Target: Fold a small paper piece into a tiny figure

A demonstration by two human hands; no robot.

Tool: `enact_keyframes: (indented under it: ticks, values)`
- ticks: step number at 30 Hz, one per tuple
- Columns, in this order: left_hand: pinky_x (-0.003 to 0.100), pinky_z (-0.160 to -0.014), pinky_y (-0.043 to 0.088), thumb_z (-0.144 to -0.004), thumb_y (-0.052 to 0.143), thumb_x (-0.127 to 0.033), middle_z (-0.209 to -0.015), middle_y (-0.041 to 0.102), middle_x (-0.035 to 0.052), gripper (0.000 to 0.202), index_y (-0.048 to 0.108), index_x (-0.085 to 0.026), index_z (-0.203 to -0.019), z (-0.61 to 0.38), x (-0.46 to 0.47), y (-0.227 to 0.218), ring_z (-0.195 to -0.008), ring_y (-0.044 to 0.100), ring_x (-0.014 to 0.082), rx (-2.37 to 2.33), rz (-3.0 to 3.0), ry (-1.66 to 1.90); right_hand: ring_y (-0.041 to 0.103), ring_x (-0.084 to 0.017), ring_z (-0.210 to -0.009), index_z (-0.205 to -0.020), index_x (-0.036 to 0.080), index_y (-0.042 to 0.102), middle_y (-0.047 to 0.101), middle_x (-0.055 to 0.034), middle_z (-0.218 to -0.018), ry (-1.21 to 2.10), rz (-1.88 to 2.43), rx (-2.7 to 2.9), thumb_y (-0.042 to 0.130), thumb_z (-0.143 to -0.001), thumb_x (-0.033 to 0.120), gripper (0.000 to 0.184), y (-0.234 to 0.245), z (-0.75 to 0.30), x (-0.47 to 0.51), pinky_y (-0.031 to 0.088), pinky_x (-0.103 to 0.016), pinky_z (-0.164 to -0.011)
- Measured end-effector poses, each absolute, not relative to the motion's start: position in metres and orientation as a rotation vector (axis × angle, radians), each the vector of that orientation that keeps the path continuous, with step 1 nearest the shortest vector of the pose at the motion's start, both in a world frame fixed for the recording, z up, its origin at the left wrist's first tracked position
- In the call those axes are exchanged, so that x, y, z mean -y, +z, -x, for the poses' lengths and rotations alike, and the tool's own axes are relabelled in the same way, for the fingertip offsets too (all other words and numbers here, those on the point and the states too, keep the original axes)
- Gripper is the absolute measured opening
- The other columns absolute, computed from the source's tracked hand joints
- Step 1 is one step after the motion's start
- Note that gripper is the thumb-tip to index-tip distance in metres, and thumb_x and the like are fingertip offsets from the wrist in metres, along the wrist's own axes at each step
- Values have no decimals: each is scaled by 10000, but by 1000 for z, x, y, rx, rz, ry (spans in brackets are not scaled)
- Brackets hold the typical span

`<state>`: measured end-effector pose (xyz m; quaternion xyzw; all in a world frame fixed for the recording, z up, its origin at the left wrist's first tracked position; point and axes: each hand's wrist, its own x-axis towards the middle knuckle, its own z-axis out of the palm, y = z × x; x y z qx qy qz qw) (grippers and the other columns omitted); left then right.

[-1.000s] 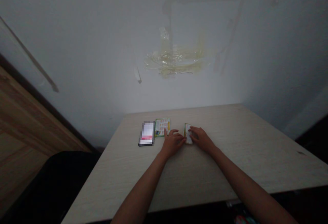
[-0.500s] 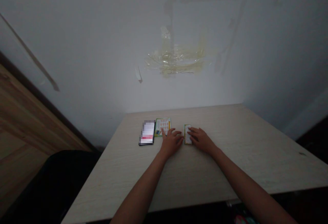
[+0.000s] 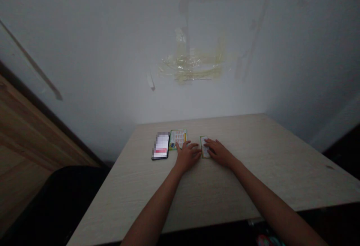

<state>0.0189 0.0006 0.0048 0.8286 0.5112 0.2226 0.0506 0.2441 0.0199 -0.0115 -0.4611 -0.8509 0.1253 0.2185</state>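
My left hand (image 3: pixel 186 156) lies flat on the light wooden table (image 3: pixel 213 186), fingers spread, its fingertips over the near edge of a green-bordered printed card (image 3: pixel 177 138). My right hand (image 3: pixel 221 152) also lies flat with fingers apart, resting on a second small green-edged card (image 3: pixel 204 149) whose left part shows. The two hands are side by side, almost touching. A phone (image 3: pixel 161 146) with a lit, blurred screen lies to the left of the first card.
The table stands against a white wall (image 3: pixel 112 51) with yellowed tape marks (image 3: pixel 191 68). A wooden panel (image 3: pixel 25 141) runs along the left, and a dark seat or bag (image 3: pixel 56 204) sits below it beside the table.
My left hand slid left, away from the right card, onto the left card's edge. The right hand and its card shifted slightly left.
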Motion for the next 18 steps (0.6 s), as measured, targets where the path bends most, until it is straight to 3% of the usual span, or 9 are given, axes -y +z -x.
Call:
enact_keyframes:
  ticks: [18]
  values:
    - [794,-1060,-57,-920,551,-445,-1317,627,-66,207,708,-460,-1055,-19,0,5,-1353,364,306,-1602,-2505,679,328,-204,-1431,-1328,250,555,407,-75,-1523,347,1251,2395,414,-941,260,413,-8,-245,-19,207,-521,-1176]
